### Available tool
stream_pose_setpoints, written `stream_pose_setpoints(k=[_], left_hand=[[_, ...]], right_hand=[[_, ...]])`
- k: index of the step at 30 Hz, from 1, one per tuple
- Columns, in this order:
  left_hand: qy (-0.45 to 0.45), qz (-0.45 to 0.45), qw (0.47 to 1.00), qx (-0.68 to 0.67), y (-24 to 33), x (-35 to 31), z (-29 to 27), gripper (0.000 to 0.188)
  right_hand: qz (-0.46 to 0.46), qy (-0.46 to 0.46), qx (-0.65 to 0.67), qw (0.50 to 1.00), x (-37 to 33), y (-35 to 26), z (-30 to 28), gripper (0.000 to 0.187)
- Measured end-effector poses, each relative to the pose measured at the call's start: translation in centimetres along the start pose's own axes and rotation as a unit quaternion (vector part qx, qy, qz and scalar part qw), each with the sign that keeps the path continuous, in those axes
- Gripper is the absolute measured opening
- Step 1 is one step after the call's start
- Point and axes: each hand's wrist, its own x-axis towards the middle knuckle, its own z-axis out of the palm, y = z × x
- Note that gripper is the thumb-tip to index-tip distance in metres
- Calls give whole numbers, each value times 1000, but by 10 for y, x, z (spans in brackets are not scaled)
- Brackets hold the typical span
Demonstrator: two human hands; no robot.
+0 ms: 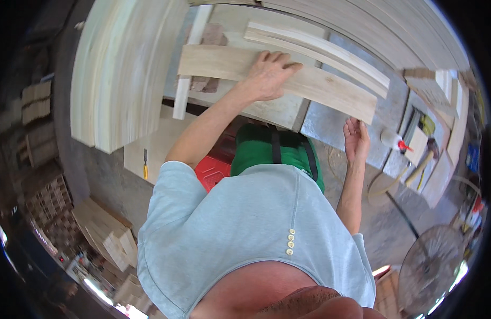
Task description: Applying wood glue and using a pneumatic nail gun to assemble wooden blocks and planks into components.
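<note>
1. You have a long, flat, pale-wood board point(330, 90) over the near part of the grey-and-beige worktable point(330, 123)
2. Your left hand point(268, 77) clasps the board near its middle, fingers bent over the far edge
3. Your right hand point(356, 139), at the worktable's near side, has fingertips at the board's right corner; pinching or not, cannot tell
4. Narrow, straight pale-wood strips point(320, 49): worktable's far side
5. White plastic bottle with red nozzle point(389, 138): worktable's right

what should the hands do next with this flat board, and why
Probably close the right hand on the flat board's right end: its fingertips sit only by the near corner, palm open, while the left hand lies across nearer the middle.
</note>
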Motion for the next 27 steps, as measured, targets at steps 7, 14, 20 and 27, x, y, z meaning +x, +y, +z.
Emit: stream_pose_setpoints(k=[7,14,20,27], left_hand=[[-17,1,1000,16,-6,-4,13,76],[23,-25,998,46,26,-19,13,72],[60,-166,979,-105,95,-54,49,46],[10,-415,853,-317,114,-163,171,37]], right_hand=[[21,73,16,997,14,26,7,22],[83,70,22,994,27,45,0,25],[134,16,-20,991,26,42,-12,25],[-71,118,-258,956,-26,-72,-126,25]])
